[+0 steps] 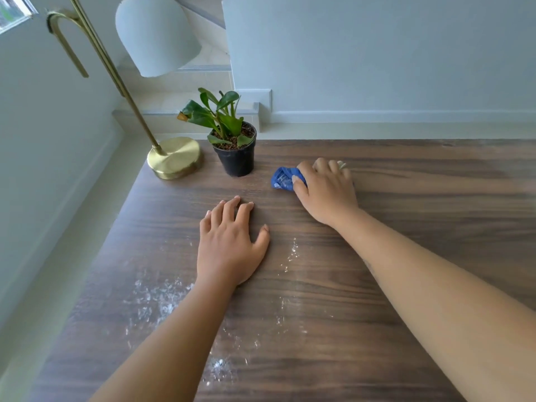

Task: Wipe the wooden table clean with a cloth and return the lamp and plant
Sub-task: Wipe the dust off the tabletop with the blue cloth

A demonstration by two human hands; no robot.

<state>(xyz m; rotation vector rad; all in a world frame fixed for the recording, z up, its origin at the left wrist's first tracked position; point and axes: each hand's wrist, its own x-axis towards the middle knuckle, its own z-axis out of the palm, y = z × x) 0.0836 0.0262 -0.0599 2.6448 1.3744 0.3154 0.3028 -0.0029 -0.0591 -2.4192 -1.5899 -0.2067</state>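
1. While the left hand [229,242] lies flat with spread fingers on the dark wooden table [406,256], the right hand [324,190] grips a small blue cloth [282,178].
2. White dust [156,297] lies near the front.
3. At the back left corner stand the gold lamp with a white shade [174,158] and the green plant in a black pot [235,152].

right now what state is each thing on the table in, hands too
wooden table, dusted with white powder near the front left, cleaner further back
cloth, bunched up, on the table under the right hand
lamp, upright at far left corner
plant, upright in its pot beside the lamp
left hand, flat on the table, holding nothing
right hand, gripping the cloth
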